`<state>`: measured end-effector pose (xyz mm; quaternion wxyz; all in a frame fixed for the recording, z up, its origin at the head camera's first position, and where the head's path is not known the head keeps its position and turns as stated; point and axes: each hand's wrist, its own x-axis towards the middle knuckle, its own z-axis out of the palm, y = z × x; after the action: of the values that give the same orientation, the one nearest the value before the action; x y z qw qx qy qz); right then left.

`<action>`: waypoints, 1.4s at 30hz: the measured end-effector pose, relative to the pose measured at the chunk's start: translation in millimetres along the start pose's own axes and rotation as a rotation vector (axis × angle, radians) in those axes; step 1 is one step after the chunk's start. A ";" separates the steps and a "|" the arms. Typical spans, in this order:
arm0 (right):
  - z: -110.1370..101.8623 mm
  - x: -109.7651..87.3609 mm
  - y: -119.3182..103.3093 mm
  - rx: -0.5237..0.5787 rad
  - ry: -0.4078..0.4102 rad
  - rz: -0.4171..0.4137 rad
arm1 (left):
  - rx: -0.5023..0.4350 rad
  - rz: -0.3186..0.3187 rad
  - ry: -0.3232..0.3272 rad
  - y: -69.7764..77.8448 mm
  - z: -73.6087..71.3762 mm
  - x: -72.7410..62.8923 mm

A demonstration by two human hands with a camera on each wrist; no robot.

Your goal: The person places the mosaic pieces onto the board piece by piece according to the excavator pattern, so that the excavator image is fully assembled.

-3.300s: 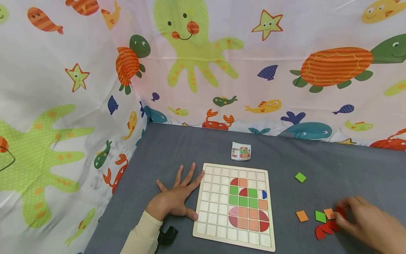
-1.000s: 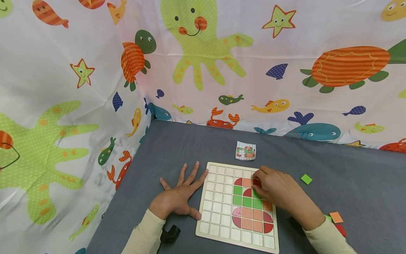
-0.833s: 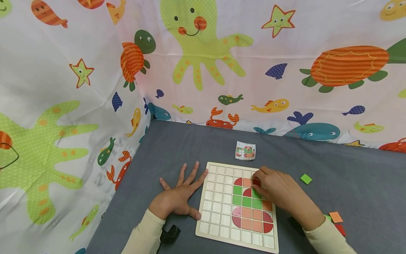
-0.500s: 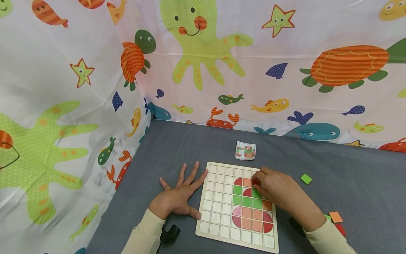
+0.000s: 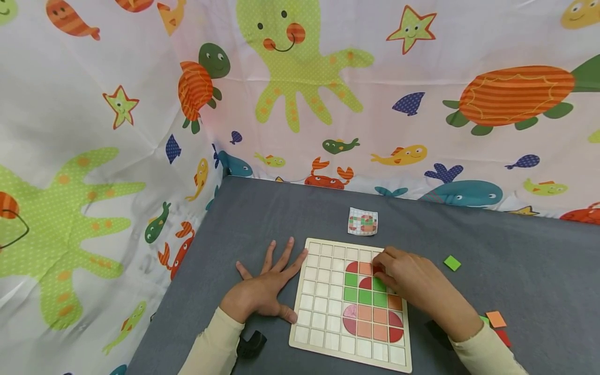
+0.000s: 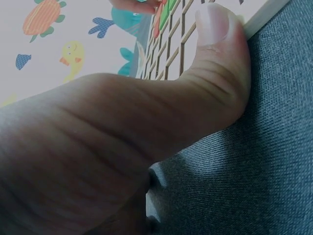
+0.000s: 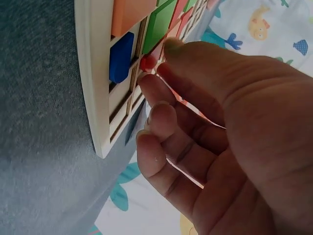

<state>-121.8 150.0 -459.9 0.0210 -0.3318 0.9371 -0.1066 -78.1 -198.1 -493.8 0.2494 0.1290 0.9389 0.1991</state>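
A wooden grid board (image 5: pixel 323 291) lies on the grey cloth, with red, orange and green tiles set in its right half. My left hand (image 5: pixel 258 298) is spread flat beside it, index fingertip and thumb (image 6: pixel 215 29) touching its left edge. Over the board's upper right, my right hand (image 5: pixel 414 273) pinches a small red piece (image 7: pixel 148 62) at a cell beside an orange tile (image 5: pixel 365 268). The fingers partly hide that piece, so its full shape cannot be told. In the right wrist view a blue half-round tile (image 7: pixel 121 58) sits in a cell near the rim.
Behind the board lies a small printed pattern card (image 5: pixel 363 221). A loose green tile (image 5: pixel 452 263) is to the right. Beyond my right sleeve are an orange tile (image 5: pixel 496 319) and a red piece (image 5: pixel 503 337). A black curved object (image 5: pixel 251 345) sits by my left wrist.
My right hand has moved left from the loose pieces onto the board with a red piece, and has stayed nearly still for the last second. The left hand has kept its place.
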 end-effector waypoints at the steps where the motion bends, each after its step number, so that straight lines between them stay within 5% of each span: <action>1: -1.0 -0.9 0.7 0.004 0.003 0.001 | 0.001 0.008 0.006 -2.4 2.5 1.7; 17: -14.7 -44.7 34.3 0.019 0.091 0.068 | -0.018 0.011 -0.026 6.4 -5.2 -3.4; 34: -26.2 -109.0 73.2 0.012 -0.010 0.297 | -0.020 0.029 0.003 2.3 -2.5 -4.3; 42: -28.6 -134.0 89.7 0.018 0.008 0.348 | -0.017 0.018 0.000 3.4 -3.1 -3.9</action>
<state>-76.0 307.1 -455.3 0.0383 -0.1641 0.9794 -0.1111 -75.9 -197.4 -488.3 0.2487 0.1352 0.9360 0.2091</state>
